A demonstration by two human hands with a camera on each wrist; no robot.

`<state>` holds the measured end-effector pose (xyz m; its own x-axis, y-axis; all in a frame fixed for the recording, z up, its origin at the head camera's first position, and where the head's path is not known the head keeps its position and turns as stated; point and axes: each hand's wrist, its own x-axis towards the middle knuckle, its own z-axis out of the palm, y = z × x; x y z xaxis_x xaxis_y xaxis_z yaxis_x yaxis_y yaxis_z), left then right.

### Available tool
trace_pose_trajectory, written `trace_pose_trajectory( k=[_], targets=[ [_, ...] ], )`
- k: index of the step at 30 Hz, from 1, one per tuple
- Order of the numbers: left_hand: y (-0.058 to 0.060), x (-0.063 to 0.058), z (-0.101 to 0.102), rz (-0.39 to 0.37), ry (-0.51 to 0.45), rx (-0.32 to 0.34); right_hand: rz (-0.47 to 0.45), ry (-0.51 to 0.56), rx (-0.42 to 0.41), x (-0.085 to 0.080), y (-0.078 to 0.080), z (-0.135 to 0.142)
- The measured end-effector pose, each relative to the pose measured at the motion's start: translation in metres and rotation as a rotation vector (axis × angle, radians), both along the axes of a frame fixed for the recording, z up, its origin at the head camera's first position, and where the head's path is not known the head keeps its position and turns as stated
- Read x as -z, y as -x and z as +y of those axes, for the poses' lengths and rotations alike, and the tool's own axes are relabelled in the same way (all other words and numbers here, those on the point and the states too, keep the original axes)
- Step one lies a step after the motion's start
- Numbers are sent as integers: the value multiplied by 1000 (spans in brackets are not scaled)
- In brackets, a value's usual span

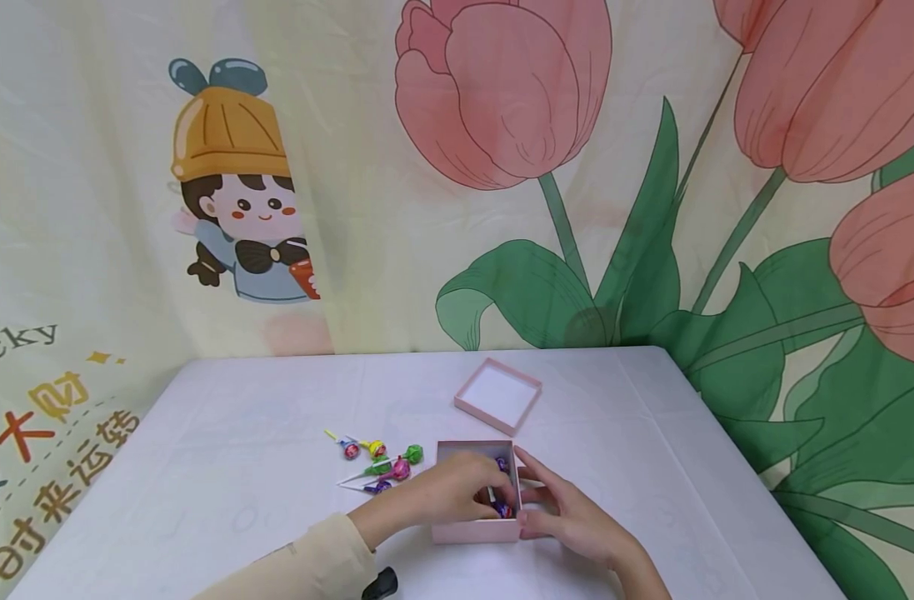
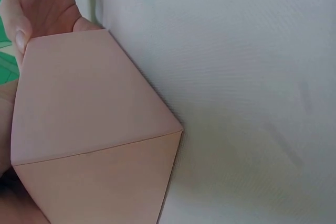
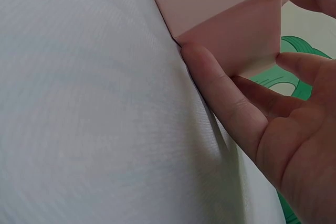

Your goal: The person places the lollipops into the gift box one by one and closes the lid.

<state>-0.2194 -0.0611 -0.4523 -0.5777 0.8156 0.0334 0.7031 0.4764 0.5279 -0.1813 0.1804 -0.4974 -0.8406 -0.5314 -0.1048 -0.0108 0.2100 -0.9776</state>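
Observation:
In the head view, my left hand (image 1: 464,487) reaches down into an open pink box (image 1: 475,532) on the table. Its fingers are bent, and the thumb and index finger pinch a purple-wrapped lollipop (image 1: 505,509) inside; the palm hides part of the contents. A further dark wrapper (image 1: 501,463) shows near the box's far right corner. My right hand (image 1: 576,517) rests its spread, fairly straight fingertips against the box's right wall. The right wrist view shows those fingers (image 3: 226,93) touching the pink wall (image 3: 236,30) low and high. The left wrist view shows mostly the box's outside (image 2: 89,98).
Several wrapped lollipops (image 1: 401,470) lie in a loose group left of the box. Behind it sits the pink lid (image 1: 501,393), its white inside facing up. A white cloth (image 1: 277,492) covers the table, and a printed curtain (image 1: 367,208) hangs along its back.

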Motion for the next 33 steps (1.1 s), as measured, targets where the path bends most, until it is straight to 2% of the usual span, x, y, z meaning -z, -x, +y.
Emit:
trace_pose_trajectory(
  k=[7, 19, 25, 30, 33],
  targets=[
    [0, 0, 3, 41, 22, 28, 3, 24, -11, 0, -1, 0],
    [4, 5, 7, 46, 24, 36, 5, 18, -7, 2, 0, 0],
    [4, 6, 8, 15, 19, 33, -11, 22, -10, 1, 0, 1],
    [4, 3, 4, 17, 15, 48, -15, 36, -14, 0, 0, 1],
    [3, -5, -5, 27, -3, 32, -17, 29, -12, -1, 0, 0]
  ],
)
